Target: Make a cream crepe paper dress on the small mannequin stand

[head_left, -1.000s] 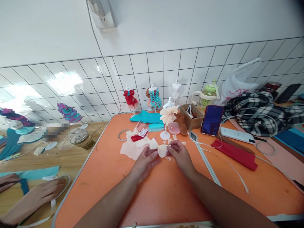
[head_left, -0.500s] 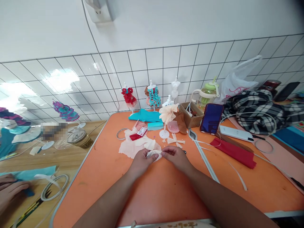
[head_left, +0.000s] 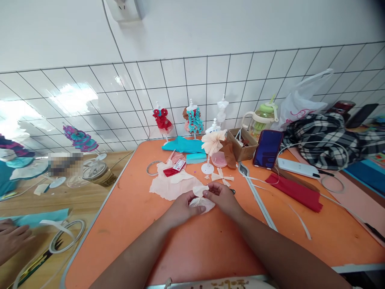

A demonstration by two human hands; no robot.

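A cream crepe-paper piece [head_left: 201,199], pinched narrow at its middle with its two ends fanned out, is held over the near part of the orange table. My left hand [head_left: 184,206] is closed on its left side, the thumb lying over the lower fan. My right hand [head_left: 221,195] pinches its right side near the gathered waist. Just beyond, a flat pale pink crepe sheet [head_left: 162,188] lies on the table. Behind my right hand is a cream paper bow [head_left: 221,177]. A small mannequin stand with a cream pleated skirt [head_left: 213,143] rises beyond it.
Dressed mini mannequins [head_left: 162,120] stand along the tiled wall. A cardboard box [head_left: 243,149], phone [head_left: 267,148] and red crepe strip [head_left: 294,192] lie to the right. A co-worker's hand [head_left: 15,239], a tape roll [head_left: 66,237] and scissors [head_left: 37,265] are at the left table.
The crepe piece has turned in my fingers, and its lower fan now spreads towards me. Both hands have shifted slightly. The co-worker's hand has moved a little to the left.
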